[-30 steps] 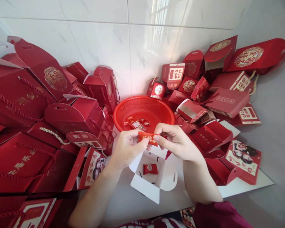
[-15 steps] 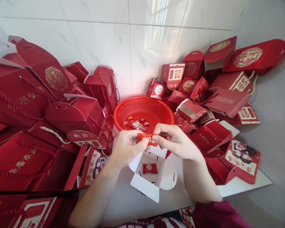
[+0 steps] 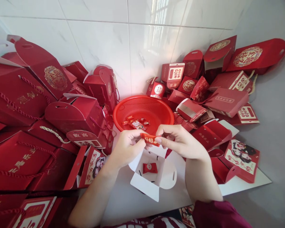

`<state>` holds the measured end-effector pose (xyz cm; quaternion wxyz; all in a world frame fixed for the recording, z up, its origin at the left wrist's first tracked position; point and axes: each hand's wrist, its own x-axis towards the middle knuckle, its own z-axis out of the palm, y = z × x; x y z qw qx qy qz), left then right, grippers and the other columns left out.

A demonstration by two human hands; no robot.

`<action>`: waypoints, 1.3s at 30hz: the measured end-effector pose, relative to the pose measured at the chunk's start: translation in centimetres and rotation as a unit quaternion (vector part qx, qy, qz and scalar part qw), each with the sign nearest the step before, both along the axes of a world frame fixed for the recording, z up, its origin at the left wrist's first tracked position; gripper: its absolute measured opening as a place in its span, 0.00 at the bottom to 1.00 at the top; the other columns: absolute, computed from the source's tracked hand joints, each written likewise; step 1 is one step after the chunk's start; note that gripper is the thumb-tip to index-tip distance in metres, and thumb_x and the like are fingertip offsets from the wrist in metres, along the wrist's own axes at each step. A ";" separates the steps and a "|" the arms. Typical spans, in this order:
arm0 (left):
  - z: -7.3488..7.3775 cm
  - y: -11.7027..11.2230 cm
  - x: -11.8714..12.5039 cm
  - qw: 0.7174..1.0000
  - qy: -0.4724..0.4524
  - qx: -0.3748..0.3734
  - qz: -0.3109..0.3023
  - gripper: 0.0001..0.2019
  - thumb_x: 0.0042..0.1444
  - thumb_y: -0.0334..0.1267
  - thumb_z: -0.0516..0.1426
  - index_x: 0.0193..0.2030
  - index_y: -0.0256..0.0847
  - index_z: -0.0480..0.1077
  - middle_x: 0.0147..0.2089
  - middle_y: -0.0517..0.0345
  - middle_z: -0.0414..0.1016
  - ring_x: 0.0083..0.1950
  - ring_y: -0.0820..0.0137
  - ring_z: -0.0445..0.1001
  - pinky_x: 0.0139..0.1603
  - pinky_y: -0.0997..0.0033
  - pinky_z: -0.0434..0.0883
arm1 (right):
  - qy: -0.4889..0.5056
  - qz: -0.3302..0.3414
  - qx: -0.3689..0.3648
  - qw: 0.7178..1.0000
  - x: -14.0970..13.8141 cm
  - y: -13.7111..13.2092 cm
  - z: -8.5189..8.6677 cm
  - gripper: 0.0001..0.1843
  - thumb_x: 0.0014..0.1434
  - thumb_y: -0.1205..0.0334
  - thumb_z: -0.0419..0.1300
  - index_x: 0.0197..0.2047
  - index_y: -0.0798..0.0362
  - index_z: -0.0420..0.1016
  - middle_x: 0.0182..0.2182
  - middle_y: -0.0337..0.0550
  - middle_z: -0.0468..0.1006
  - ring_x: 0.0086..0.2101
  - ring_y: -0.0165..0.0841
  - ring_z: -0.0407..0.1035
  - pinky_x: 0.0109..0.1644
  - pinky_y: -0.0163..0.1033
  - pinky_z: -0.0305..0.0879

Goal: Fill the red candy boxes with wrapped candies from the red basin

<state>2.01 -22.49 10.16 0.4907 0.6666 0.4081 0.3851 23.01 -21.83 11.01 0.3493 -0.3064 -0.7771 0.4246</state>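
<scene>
Between my two hands is a small red wrapped candy [image 3: 150, 139] with gold lettering, held above an open box. My left hand [image 3: 128, 147] pinches its left end between thumb and fingers, while my right hand [image 3: 180, 142] grips the right end. Below them stands the gift box [image 3: 167, 172], white inside, its flaps spread outward. One red wrapped candy [image 3: 149, 168] lies on the bottom of that box. Just beyond my hands sits a red plastic basket [image 3: 156, 109] with several small wrapped sweets [image 3: 138, 124] in it.
Red gift boxes [image 3: 73, 112] with rope handles are stacked along the left. More red boxes [image 3: 228, 101] lie in a loose heap on the right. A white tiled wall [image 3: 97, 41] rises behind the basket.
The candy has turned slightly, so its gold lettering shows more, and its wrapper looks more stretched out. My right hand has shifted a little to the right. The box stays in place.
</scene>
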 end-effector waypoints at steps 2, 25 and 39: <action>0.1 0.1 -0.4 0.999 0.047 -0.001 -0.005 0.09 0.57 0.32 0.55 0.33 0.37 0.78 0.31 0.56 0.80 0.33 0.69 0.77 0.31 0.74 0.70 | -0.037 -0.009 0.017 0.999 0.6 0.1 0.1 0.12 0.68 0.56 0.57 0.35 0.54 0.72 0.28 0.37 0.72 0.29 0.26 0.62 0.32 0.32 0.60; 0.2 0.5 -1.3 0.963 0.237 0.128 0.016 0.17 0.68 0.44 0.47 0.41 0.41 0.76 0.42 0.54 0.80 0.46 0.62 0.77 0.47 0.65 0.71 | -0.257 -0.056 0.063 0.963 1.7 0.8 -0.8 0.15 0.68 0.56 0.54 0.41 0.52 0.81 0.34 0.43 0.82 0.34 0.34 0.74 0.41 0.37 0.65; -5.7 6.3 -1.0 0.817 0.542 0.197 -0.020 0.33 0.55 0.70 0.50 0.30 0.41 0.79 0.34 0.45 0.82 0.42 0.53 0.79 0.48 0.59 0.67 | -0.489 -0.063 0.026 0.870 -3.2 13.6 -3.4 0.15 0.67 0.61 0.57 0.50 0.58 0.79 0.48 0.53 0.81 0.47 0.41 0.75 0.52 0.42 0.67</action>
